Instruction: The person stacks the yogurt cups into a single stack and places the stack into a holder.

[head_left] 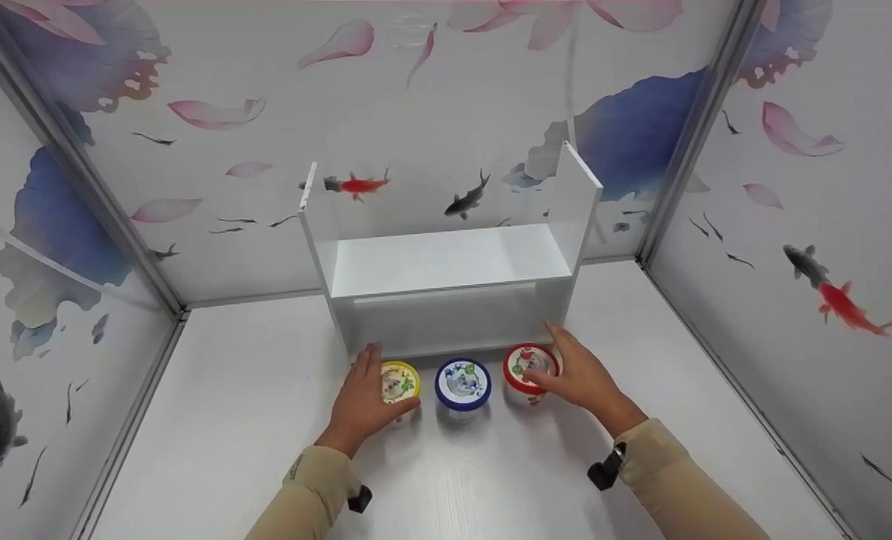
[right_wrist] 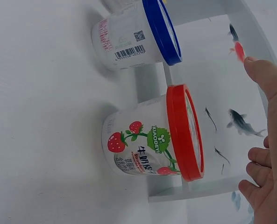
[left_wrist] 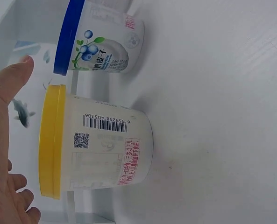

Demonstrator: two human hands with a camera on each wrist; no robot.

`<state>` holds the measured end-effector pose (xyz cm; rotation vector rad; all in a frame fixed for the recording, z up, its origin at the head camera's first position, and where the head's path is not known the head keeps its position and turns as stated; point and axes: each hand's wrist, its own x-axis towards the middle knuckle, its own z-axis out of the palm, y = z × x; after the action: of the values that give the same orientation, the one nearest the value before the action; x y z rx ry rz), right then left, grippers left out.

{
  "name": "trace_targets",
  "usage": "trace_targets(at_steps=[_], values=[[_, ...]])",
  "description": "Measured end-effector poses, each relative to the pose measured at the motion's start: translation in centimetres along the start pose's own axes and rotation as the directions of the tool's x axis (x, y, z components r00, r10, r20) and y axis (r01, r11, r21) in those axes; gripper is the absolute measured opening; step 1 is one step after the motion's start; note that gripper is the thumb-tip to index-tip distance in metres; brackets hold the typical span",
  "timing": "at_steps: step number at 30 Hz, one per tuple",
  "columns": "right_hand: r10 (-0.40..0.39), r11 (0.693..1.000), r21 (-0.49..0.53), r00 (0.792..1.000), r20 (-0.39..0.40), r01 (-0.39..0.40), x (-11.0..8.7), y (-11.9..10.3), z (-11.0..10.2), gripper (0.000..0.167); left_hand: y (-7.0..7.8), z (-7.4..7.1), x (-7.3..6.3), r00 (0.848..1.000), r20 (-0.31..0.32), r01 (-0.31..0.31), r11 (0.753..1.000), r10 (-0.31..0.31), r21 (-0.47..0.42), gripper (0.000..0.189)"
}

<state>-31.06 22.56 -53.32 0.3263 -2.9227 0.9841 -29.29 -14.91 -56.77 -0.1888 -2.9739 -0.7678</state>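
- 3 tubs stood upright in 1 row on the white tabletop (head_left: 250,375), just in front of the white shelf unit (head_left: 446,262), none touching another.
- The yellow-lidded tub (left_wrist: 101,144) stood at left, the blue-lidded blueberry tub (head_left: 463,382) in the middle, the red-lidded strawberry tub (right_wrist: 143,140) at right.
- Left hand (head_left: 361,403): beside and above the yellow-lidded tub, thumb spread away from the fingers, clamped on nothing.
- Right hand (head_left: 584,371): at the red-lidded strawberry tub, thumb likewise apart from the fingers, no grip made; light contact could not be ruled out.
- Judgement: sound handling called for thumb and fingers on opposite sides of each outer tub, lowered below the top edge, with even, gentle pressure.
- Judgement: inward thumbs risked nudging the middle tub; straight, level movement suited best.
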Motion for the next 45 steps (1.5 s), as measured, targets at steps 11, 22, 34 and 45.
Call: trace_targets(at_steps=[11,22,34,45], values=[[0.012,0.999,0.048,0.998,-0.059,-0.01,-0.2,1.4,1.7,0.1,-1.1,0.9,-0.5,0.998,-0.019,0.057,0.996,-0.058,-0.071,0.137],[0.059,0.995,0.081,0.998,-0.019,-0.057,0.3,2.6,3.0,0.106,-2.4,1.2,-0.6,0.995,0.0,0.099,0.988,-0.099,-0.119,0.123],[0.081,0.992,0.1,0.997,0.0,-0.081,0.2,4.0,3.9,0.113,-3.2,2.2,-0.6,0.99,0.012,0.141,0.971,-0.141,-0.191,0.117],[0.151,0.977,0.147,0.987,0.048,-0.156,0.2,5.0,4.7,0.12,-3.4,3.1,-0.6,0.986,0.018,0.165,0.953,-0.166,-0.253,0.11]])
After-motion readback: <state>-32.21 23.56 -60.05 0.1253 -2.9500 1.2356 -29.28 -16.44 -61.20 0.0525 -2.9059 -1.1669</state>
